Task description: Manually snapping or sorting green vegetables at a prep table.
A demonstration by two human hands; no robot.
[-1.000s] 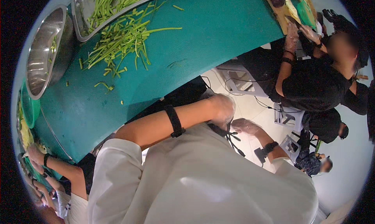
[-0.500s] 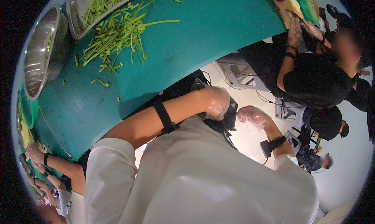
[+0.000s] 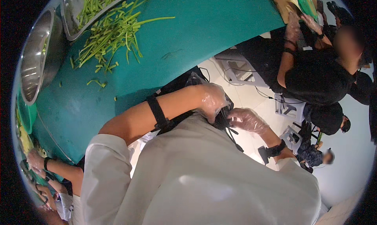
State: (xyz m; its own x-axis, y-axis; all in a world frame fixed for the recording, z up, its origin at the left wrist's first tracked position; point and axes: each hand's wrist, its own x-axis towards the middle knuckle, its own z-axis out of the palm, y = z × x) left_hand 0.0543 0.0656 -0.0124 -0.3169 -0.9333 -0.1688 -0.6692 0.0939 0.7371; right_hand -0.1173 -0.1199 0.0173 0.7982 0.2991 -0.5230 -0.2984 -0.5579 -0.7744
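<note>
Both my hands wear clear plastic gloves and are held below the table edge, in front of my white garment. My left hand (image 3: pixel 215 101) is bent over with its fingers curled down on a black mesh item (image 3: pixel 223 117) whose kind I cannot make out; its fingertips are mostly hidden. From the right, my right hand (image 3: pixel 249 121) meets the edge of this black item with curled fingers. What lies between those fingers is too dark to name. Cut green stalks (image 3: pixel 114 34) lie in a loose pile on the green tabletop (image 3: pixel 188 40), beyond my left forearm.
A metal tray (image 3: pixel 72 30) of green stalks and a steel bowl (image 3: pixel 37 64) stand at the far left. Co-workers' gloved hands show at the lower left and upper right, the latter by a cutting board (image 3: pixel 279 7). Plastic stools (image 3: pixel 237 70) and cables occupy the floor.
My right hand has moved left, closing the gap to the black item and my left hand. The left hand stays on it, slightly shifted. The whole view has moved a little.
</note>
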